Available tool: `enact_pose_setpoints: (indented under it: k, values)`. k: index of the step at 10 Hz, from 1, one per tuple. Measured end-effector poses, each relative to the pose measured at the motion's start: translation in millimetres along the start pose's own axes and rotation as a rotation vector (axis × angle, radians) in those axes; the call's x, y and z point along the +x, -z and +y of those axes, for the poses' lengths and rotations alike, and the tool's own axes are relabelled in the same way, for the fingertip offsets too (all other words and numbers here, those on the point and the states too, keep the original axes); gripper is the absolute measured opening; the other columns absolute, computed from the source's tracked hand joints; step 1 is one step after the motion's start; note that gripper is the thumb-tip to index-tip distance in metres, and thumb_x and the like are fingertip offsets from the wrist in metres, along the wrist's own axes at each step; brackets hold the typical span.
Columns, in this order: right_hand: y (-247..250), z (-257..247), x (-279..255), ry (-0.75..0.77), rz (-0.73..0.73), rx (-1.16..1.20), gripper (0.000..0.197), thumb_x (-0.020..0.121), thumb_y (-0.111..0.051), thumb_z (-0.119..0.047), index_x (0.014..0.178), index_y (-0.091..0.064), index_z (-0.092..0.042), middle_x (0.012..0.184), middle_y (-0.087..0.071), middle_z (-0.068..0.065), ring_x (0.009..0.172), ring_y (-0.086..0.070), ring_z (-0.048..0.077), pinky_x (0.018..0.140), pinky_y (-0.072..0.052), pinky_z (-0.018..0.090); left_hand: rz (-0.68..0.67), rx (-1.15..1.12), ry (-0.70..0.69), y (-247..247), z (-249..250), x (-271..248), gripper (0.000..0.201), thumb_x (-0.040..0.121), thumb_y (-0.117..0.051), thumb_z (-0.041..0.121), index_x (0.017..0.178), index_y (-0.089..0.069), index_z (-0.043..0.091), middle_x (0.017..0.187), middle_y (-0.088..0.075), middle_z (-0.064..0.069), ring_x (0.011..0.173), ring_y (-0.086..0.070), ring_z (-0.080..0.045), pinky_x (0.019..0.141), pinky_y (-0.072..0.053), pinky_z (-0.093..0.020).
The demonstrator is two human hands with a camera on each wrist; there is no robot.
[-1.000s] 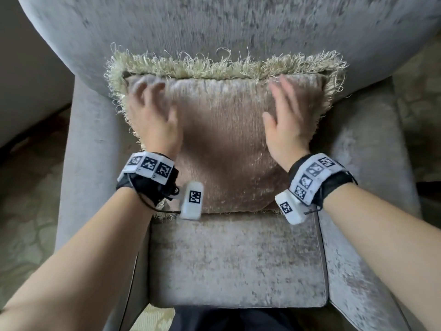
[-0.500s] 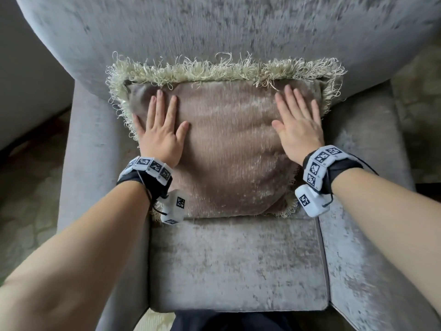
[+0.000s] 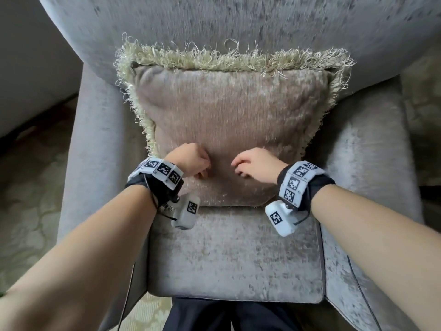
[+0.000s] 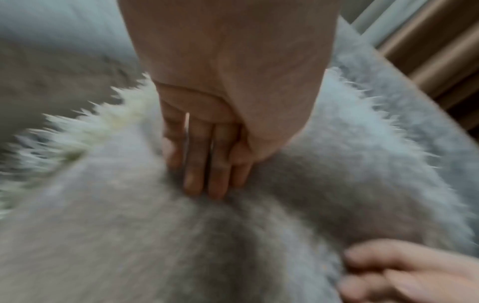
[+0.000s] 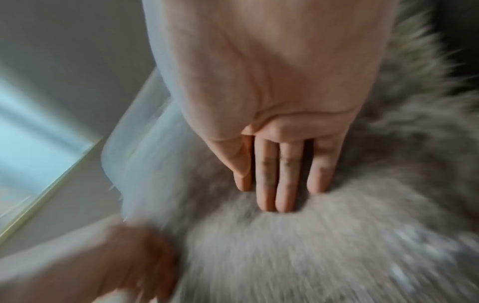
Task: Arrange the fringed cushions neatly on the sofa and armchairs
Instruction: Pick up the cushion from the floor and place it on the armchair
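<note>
Both hands are low on the front face of the fringed cushion (image 3: 226, 130), close to each other near its middle. In the left wrist view the left hand (image 3: 191, 161) has straight fingers (image 4: 204, 170), side by side, with the tips sunk a little into the soft pile. In the right wrist view the right hand (image 3: 257, 166) does the same, its fingers (image 5: 277, 174) long and together, pressing on the fabric. Neither hand holds anything; they only touch the surface. From the head camera the fingers look bent downward, but the wrist views show them flat enough.

I think this is a smoothing or patting stroke, to settle the filling and lay the pile one way.

The cushion stands on the seat (image 3: 233, 254) of the grey velvet armchair (image 3: 100, 144) and leans on the backrest (image 3: 238, 22). It is about centred between the two arms, and its pale fringe is spread along the top and the sides. This position lets the backrest carry it, so it stays upright alone.

For this chair the work looks almost finished. Both wrist pictures are blurred, so fine details of contact I cannot tell.
</note>
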State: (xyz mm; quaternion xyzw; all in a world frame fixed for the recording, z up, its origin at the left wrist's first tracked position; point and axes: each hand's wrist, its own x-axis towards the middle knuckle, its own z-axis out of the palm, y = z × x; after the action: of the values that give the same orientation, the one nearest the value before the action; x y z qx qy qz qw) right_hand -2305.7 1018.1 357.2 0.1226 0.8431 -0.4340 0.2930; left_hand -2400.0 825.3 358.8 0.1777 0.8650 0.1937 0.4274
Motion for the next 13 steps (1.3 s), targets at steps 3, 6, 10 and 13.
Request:
enact_pose_setpoints:
  k: [3, 6, 10, 13]
  values:
    - [17, 78, -5, -0.381, 0.056, 0.040, 0.023, 0.091, -0.048, -0.006, 0.086, -0.069, -0.011, 0.077, -0.070, 0.007, 0.063, -0.063, 0.020, 0.057, -0.050, 0.026, -0.065, -0.010, 0.576, -12, -74, -9, 0.021, 0.089, -0.052, 0.012, 0.077, -0.068, 0.004, 0.063, -0.070, -0.006, 0.051, -0.062, -0.018, 0.050, -0.048, -0.020]
    - [-58, 110, 3, -0.268, -0.407, -0.377, 0.051, 0.091, -0.048, -0.014, 0.142, -0.051, -0.026, 0.147, -0.050, 0.001, 0.126, -0.052, 0.025, 0.098, -0.045, 0.028, -0.218, 0.128, 0.373, -114, -97, 20, 0.033, 0.094, -0.052, 0.016, 0.124, -0.065, 0.014, 0.128, -0.063, -0.009, 0.120, -0.058, -0.026, 0.094, -0.045, -0.029]
    - [37, 109, 9, -0.525, 0.560, 0.463, 0.056, 0.081, -0.058, -0.021, 0.134, -0.044, -0.028, 0.114, -0.057, -0.002, 0.088, -0.065, 0.028, 0.052, -0.057, 0.028, 0.707, -0.423, 0.528, -17, -90, 20, 0.042, 0.076, -0.050, 0.015, 0.117, -0.051, 0.026, 0.111, -0.064, -0.011, 0.096, -0.064, -0.037, 0.084, -0.057, -0.044]
    - [32, 90, -2, -0.390, 0.636, 0.563, 0.042, 0.089, -0.051, -0.003, 0.129, -0.056, -0.012, 0.123, -0.062, 0.009, 0.110, -0.056, 0.025, 0.088, -0.039, 0.025, 0.613, -0.999, 0.260, -13, -51, 16, 0.012, 0.067, -0.048, 0.005, 0.070, -0.052, 0.015, 0.051, -0.049, 0.004, 0.048, -0.038, -0.012, 0.045, -0.034, -0.018]
